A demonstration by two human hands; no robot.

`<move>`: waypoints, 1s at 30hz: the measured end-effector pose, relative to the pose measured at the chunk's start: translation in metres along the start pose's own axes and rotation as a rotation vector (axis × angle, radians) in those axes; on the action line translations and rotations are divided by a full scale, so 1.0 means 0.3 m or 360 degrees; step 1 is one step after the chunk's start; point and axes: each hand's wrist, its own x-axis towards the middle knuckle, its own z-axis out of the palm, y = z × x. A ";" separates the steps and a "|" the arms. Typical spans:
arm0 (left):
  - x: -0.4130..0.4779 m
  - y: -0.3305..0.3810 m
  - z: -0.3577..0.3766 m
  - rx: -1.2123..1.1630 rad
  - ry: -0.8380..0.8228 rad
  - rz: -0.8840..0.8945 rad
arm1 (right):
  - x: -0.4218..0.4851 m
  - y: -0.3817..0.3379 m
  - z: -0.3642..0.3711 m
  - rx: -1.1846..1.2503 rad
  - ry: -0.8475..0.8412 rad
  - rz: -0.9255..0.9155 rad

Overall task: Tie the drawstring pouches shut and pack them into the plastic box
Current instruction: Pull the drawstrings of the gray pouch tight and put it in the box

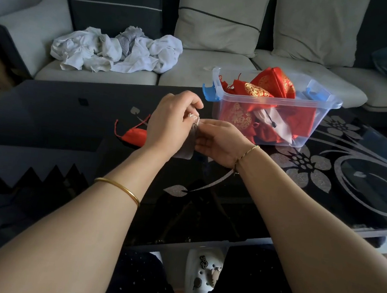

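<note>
A small grey drawstring pouch (185, 149) hangs between my hands above the black table. My left hand (171, 122) pinches its pale string at the top. My right hand (221, 142) grips the pouch's gathered neck from the right. Most of the pouch is hidden by my hands. A red pouch (133, 135) with loose red strings lies on the table just left of my left hand. The clear plastic box (309, 125) with blue latches stands to the right behind my hands. It holds several red and gold pouches (273, 85), heaped above its rim.
The black glass table (60, 113) has silver flower patterns (305, 165) on its right half. Behind it stands a grey sofa with cushions and a heap of white cloth (116, 51). A white clog (202, 281) shows below the table's near edge.
</note>
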 end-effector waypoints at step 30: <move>-0.002 -0.026 -0.005 -0.0105 0.0046 -0.0129 | -0.004 -0.027 0.018 0.0031 0.0443 -0.0107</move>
